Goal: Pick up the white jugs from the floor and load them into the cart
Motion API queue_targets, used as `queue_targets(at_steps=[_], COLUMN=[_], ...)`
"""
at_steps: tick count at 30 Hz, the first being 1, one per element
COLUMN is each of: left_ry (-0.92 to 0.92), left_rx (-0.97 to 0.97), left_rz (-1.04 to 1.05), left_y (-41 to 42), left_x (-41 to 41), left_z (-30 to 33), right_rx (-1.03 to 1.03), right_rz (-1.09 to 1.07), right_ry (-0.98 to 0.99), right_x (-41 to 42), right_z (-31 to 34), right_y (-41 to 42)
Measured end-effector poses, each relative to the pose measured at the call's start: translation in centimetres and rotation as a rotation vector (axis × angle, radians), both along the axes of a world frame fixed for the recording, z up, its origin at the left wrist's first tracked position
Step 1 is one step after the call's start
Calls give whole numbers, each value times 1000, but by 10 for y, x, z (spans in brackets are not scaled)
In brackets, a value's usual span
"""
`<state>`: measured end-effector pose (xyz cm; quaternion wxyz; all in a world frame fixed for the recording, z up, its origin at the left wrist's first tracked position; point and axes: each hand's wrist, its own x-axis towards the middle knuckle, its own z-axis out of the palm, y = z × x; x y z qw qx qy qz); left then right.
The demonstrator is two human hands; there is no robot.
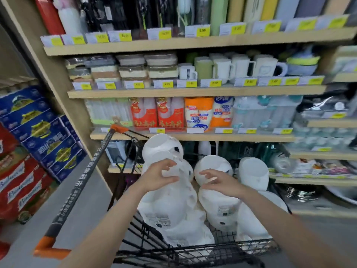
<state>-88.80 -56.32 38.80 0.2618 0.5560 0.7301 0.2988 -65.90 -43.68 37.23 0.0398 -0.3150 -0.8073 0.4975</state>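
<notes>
1. A pile of white jugs (170, 206) is already loaded in the black wire cart (193, 254), so most of the job looks done; the floor can't be seen for leftovers
2. The top jug is touched by the left hand (156, 176), fingers spread and curled loosely
3. The right hand (218, 182) is held half open against a neighbouring jug, nothing clearly gripped

- Cart (193, 254) packed with white jugs (173, 206) rising above the rim; little room left between them.
- My left hand (154, 178) and right hand (218, 182) over the pile, a narrow gap between.
- Shelves (193, 137) close behind the cart block the far side.
- Cart handle (81, 182) bars the left.
- Boxes (38, 132) stacked further left.
</notes>
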Motion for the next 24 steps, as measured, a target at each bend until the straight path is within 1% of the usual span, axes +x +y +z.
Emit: queue_targets(at_steps=[3,6,11,15,17,20,24], left_ry=[-20,-45,-52,-75,-99,-125,-202], left_rx=[-10,-66,-79,-110,-113,-112,-122], left_rz=[-103,-209,-376,-483,-516,-543,-572], left_y=[46,91,162,223,255,296,346], left_x=[44,98,204,313,372,460,558], left_z=[-2,-11,-29,-40,-42,-40,-40], right_rx=[13,-17,-25,-28,-40,-49,-101], right_rz=[-49,-138,-343,-468,-552,-635,-779], right_ry=[-164,-224,-171,-168,-141,-165,-88], right_x=[57,126,247,352,404,480,572], right_z=[11,11,0,-10,-10,-8,-3], right_y=[31,55,89,120,135,152,184])
